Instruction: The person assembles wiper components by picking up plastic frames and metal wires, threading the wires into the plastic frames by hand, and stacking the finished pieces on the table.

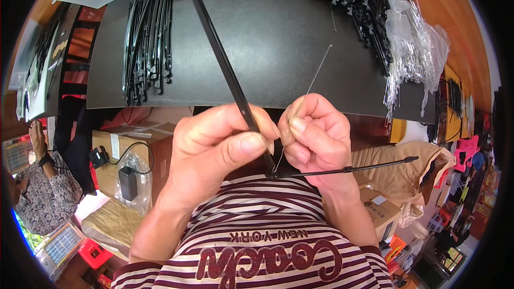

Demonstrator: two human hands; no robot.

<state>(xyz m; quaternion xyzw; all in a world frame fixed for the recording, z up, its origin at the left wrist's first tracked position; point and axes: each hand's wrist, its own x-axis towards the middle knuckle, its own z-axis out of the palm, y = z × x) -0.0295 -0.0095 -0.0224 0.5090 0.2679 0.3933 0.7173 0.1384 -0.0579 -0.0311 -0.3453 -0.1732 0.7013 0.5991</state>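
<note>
My left hand (217,147) is closed, pinching a long flat black rod (217,40) between thumb and fingers near its lower end. The rod slants up and to the left, over the table. At its lower end a thinner black arm (369,167) joins it and stretches out to the right, below my right hand. My right hand (321,136) is closed on a thin metal wire (319,68) with a small loop at its upper tip. The wire's lower end reaches down to the joint between rod and arm. Both hands are close together before my striped shirt.
On the dark table (257,27) lie a row of black rods (149,43) at left and a larger heap of black rods (358,0) at right. Metal wires (409,59) spill from a clear bag. Cardboard boxes (155,144) stand below; another person (45,182) sits at left.
</note>
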